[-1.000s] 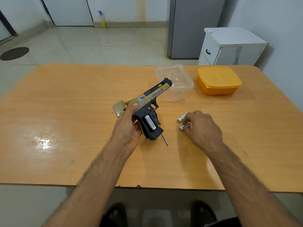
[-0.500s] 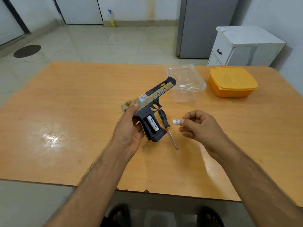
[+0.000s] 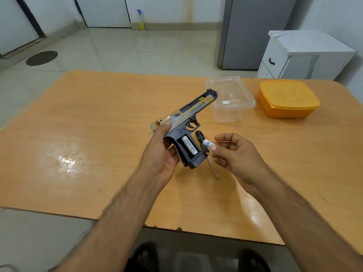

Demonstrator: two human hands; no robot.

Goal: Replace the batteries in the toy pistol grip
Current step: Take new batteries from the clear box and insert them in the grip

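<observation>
**One cell seated, second cell at the grip**

Left to right from my head cam. Left hand [image 3: 160, 154] is wrapped around the back of the toy pistol [image 3: 188, 122], thumb up on the slide, holding it above the wooden table [image 3: 88, 134] with the muzzle pointing away and right. Grip compartment [image 3: 187, 150] is open and faces me; one white battery [image 3: 190, 147] labelled "Heybright" sits in the right slot, left slot looks dark. Just right of the grip, a screwdriver [image 3: 204, 149] with black-yellow handle lies on the table, its handle partly hidden behind the grip, tip toward me. Right hand [image 3: 235, 154] pinches a second battery [image 3: 208, 143] between thumb and forefinger, its end just beside the grip, over the screwdriver handle. Further back on the table: a clear plastic container [image 3: 229, 99], then an orange lidded box [image 3: 287, 99], close together; I can't tell whether they touch.
</observation>
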